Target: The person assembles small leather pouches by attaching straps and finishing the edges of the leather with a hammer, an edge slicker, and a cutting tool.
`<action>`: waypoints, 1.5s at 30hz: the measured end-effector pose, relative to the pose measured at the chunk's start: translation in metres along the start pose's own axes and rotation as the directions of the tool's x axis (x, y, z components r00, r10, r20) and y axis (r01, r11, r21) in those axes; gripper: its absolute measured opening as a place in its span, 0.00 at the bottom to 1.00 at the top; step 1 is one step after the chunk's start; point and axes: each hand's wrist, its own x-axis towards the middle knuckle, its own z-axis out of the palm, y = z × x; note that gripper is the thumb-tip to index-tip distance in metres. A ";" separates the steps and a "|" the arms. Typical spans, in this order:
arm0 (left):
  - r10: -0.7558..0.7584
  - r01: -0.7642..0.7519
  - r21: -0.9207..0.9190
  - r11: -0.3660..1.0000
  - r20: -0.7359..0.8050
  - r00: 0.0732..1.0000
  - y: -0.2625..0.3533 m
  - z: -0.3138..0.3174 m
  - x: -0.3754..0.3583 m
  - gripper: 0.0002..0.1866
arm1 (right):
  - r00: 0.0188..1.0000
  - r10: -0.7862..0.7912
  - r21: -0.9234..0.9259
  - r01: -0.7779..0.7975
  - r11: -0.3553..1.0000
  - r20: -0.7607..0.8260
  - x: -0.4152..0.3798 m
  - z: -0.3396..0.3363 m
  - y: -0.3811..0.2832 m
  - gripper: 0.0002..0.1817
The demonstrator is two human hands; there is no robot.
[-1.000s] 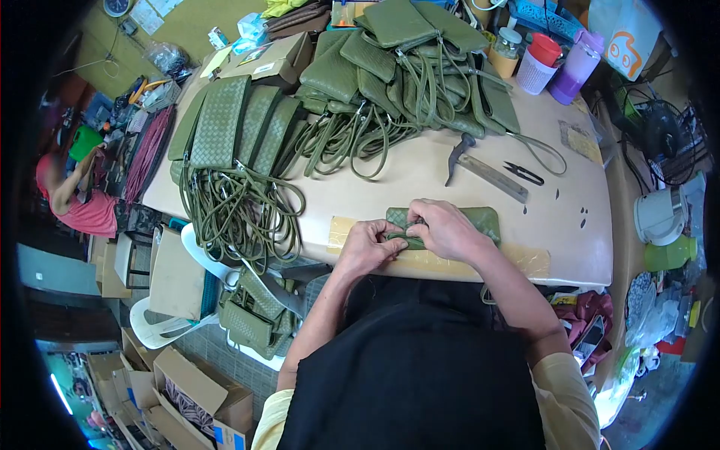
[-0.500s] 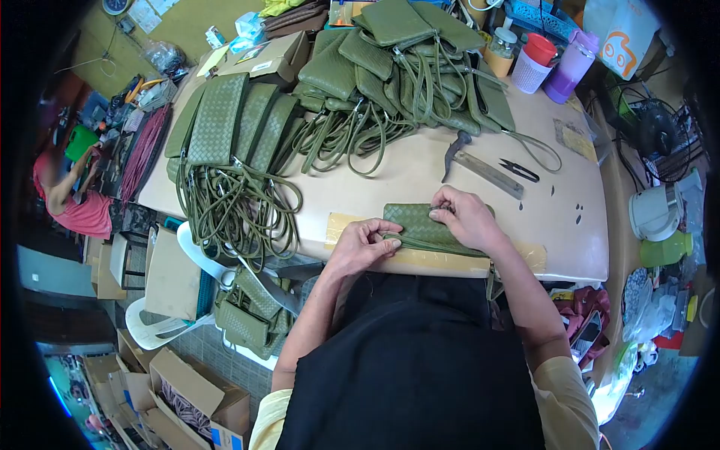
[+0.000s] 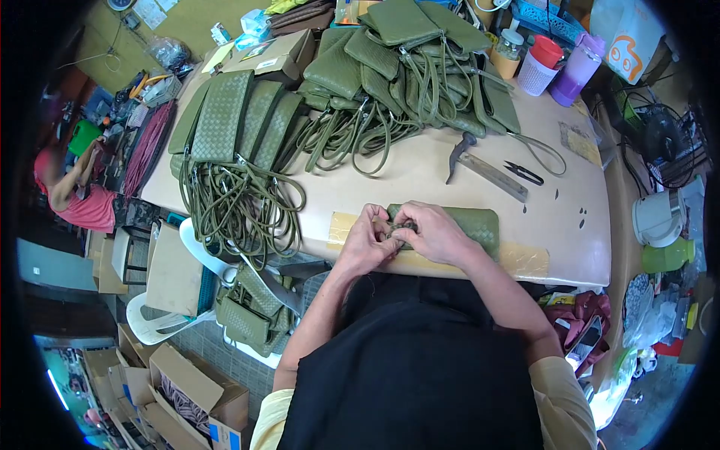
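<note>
A green woven-pattern pouch (image 3: 480, 225) lies flat at the table's front edge, its left part covered by my hands. At that left end my left hand (image 3: 366, 244) is closed, thumb and fingers pinching a thin green strap (image 3: 406, 225). My right hand (image 3: 435, 234) presses against it from the right, also closed on the strap, which looks bunched between the fingertips. Exactly how the strap runs there is hidden by the fingers. Under the pouch, strips of tan tape (image 3: 523, 260) cover the table edge.
Behind my hands lie a hammer (image 3: 487, 174) and black thread snips (image 3: 524, 172). Stacks of green pouches (image 3: 223, 112) with looped straps (image 3: 240, 202) fill the left and back. A purple bottle (image 3: 577, 71) and red-lidded cup (image 3: 538, 71) stand back right. Another person (image 3: 86, 191) is far left.
My right hand has moved left from the pouch's top edge to meet my left hand. The strap, stretched along the pouch before, is now gathered between both hands.
</note>
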 end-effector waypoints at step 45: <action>0.757 -0.607 0.712 0.353 0.164 0.633 -0.012 0.055 -0.028 0.25 | 0.990 0.111 -0.204 -0.128 0.971 -0.091 -0.091 -0.056 -0.010 0.27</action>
